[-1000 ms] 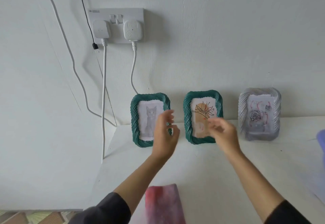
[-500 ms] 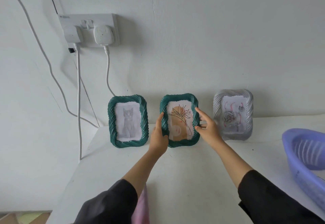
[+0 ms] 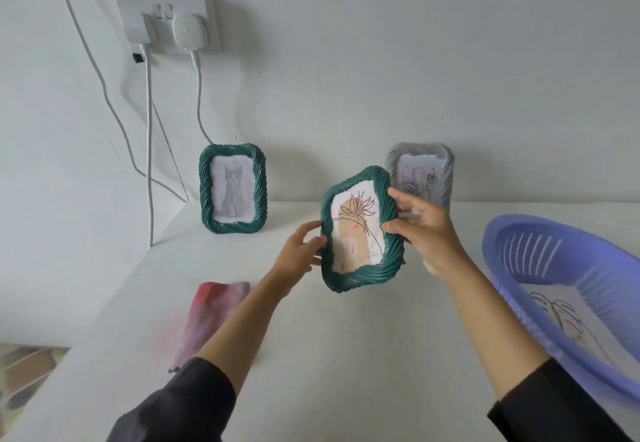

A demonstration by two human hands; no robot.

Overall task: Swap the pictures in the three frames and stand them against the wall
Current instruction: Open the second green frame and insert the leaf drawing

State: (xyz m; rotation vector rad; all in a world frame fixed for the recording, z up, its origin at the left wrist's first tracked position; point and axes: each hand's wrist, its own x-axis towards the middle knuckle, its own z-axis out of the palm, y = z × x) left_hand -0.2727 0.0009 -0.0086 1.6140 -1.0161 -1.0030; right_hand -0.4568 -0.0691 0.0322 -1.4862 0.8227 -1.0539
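Green flower frame [image 3: 362,230] sits tilted in our grip above the table [image 3: 311,355], left hand [image 3: 301,251] pinching its left edge, right hand [image 3: 426,230] clamping its right edge (thumb in front), with cat frame [image 3: 232,188] and grey frame [image 3: 420,173] leaning against the wall [image 3: 381,77].

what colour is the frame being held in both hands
Dark green, with a twisted rope pattern; the head view shows it.

green flower frame [image 3: 360,230] tilted, gripped by left hand [image 3: 300,255], right hand [image 3: 424,230]
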